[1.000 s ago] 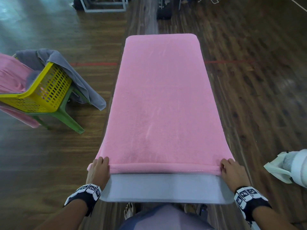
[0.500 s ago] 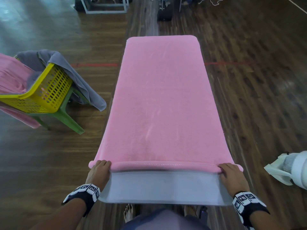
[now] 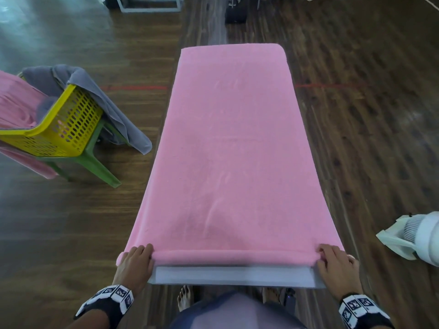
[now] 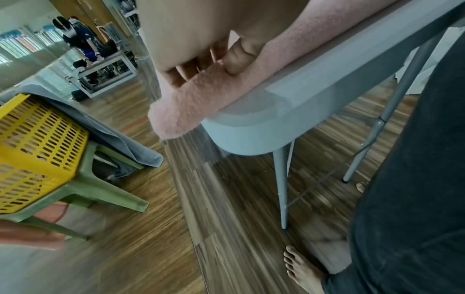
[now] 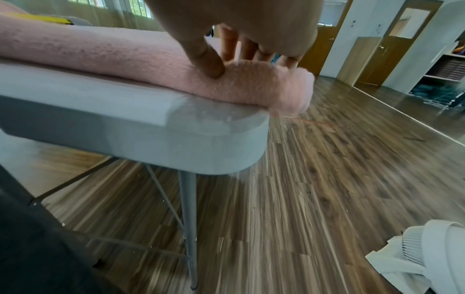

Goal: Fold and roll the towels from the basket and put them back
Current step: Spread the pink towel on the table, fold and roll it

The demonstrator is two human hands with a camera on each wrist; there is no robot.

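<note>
A pink towel [image 3: 232,150] lies flat along the grey table [image 3: 235,275], covering nearly all of it. Its near end is wound into a thin roll [image 3: 235,255] across the table's width. My left hand [image 3: 136,260] grips the roll's left end, which overhangs the table corner. In the left wrist view my left hand [image 4: 208,73] has fingers over the roll [image 4: 181,111] and the thumb against its near side. My right hand [image 3: 333,260] holds the right end. The right wrist view shows my right hand [image 5: 239,63] pinching the roll [image 5: 239,87].
A yellow basket [image 3: 59,129] sits on a green plastic chair [image 3: 99,167] to the left, with a grey towel [image 3: 114,115] draped over its rim and another pink towel [image 3: 16,105] inside. A white fan [image 3: 413,236] lies on the wooden floor at right. My bare feet are under the table.
The near edge of the pink towel has been turned over into a roll, which has grown thicker. Both hands have shifted slightly forward with it.
</note>
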